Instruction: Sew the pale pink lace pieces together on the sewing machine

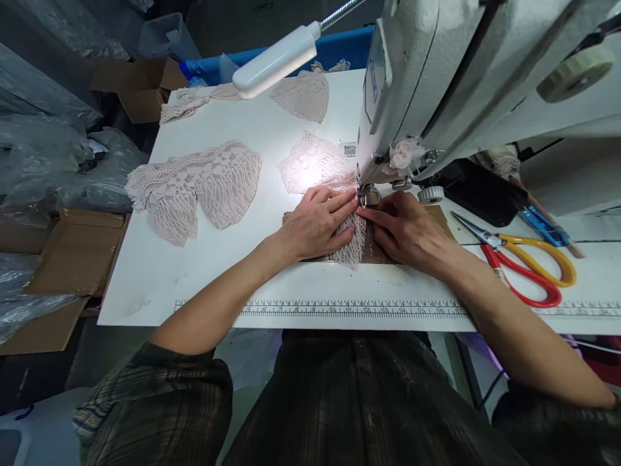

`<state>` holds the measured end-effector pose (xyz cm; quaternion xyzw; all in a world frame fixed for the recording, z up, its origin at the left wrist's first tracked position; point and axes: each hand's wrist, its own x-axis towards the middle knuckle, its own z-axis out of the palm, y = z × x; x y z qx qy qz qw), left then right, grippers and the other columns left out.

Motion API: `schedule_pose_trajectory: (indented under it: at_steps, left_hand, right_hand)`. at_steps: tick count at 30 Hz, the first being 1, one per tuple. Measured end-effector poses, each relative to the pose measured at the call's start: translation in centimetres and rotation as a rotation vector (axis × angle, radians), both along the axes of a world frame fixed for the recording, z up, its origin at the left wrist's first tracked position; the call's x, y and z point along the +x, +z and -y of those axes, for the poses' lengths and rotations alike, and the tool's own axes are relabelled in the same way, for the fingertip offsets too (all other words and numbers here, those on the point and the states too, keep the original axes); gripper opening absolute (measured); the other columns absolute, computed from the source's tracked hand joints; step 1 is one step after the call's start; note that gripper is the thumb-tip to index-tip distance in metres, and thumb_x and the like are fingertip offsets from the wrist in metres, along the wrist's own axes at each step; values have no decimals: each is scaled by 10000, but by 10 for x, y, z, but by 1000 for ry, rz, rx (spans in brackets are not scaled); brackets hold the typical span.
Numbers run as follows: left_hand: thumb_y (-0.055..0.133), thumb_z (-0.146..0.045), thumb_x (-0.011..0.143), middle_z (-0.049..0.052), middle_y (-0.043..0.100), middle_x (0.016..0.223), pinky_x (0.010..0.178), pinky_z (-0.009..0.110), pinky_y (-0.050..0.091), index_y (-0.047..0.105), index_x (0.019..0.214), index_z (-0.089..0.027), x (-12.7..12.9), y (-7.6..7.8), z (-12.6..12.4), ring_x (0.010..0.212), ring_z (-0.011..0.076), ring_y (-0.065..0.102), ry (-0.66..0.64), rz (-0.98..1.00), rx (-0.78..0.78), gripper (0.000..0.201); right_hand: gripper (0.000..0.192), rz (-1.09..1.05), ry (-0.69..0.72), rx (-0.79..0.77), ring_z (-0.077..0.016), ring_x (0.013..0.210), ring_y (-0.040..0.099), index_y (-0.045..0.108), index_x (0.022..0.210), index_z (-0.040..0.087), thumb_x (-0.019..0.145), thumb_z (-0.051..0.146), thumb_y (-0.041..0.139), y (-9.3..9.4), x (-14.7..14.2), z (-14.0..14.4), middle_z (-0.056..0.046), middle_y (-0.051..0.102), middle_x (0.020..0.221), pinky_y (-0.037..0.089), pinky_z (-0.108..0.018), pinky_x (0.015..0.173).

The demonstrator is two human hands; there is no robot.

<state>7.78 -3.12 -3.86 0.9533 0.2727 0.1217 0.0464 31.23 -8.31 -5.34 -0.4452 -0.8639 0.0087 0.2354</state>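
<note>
Head view: left hand (317, 222) flat, fingers spread, pressing pale pink lace piece (353, 241) onto brown backing on white table (194, 272). Right hand (405, 230) flat too, fingertips on lace just beside presser foot (369, 195). Needle hidden under grey-white sewing machine head (436, 84), machine cut off at frame edge. Red-and-yellow scissors (521, 262) lie well right.

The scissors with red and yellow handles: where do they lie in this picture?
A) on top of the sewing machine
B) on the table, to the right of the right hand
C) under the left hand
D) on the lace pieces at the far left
B: the scissors lie flat on the white table, to the right of the right hand, which rests on the lace piece beside the left hand.
</note>
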Motion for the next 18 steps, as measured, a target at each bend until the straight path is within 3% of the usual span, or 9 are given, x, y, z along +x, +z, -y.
schedule_pose_trajectory:
  at_steps: [3,9,14,18]
  left_hand:
    - [431,-392,1022,155,523,1534,1062,521,429,557,1397,-126,1,-5,0,1210,314,561,37,13,44,477]
    - [457,-390,1016,167,566,1477,1071,519,421,538,1397,-139,2,-4,1,1241,304,548,42,70,76,463]
    - [440,-444,1027,168,660,1257,989,520,439,569,1320,-129,-6,0,-15,1128,313,584,300,75,82,449]
    - [406,-393,1050,211,549,1442,1062,557,417,492,1411,-129,-22,1,-31,1309,346,524,300,39,31,456]
  right_hand:
    - [390,-8,3,38,-277,899,581,709,1281,160,1006,298,468,-2,2,0,-161,651,1026,546,-443,813]
    - [358,-32,3,-46,-297,1054,565,727,1265,218,991,244,498,1,3,11,-160,618,1129,525,-467,914]
    - [374,-28,-10,-80,-306,1072,558,725,1282,237,983,244,499,0,1,12,-158,610,1153,514,-481,911]
    - [393,-113,-2,-125,-287,1061,591,725,1286,225,976,231,483,3,2,11,-157,625,1147,511,-481,955]
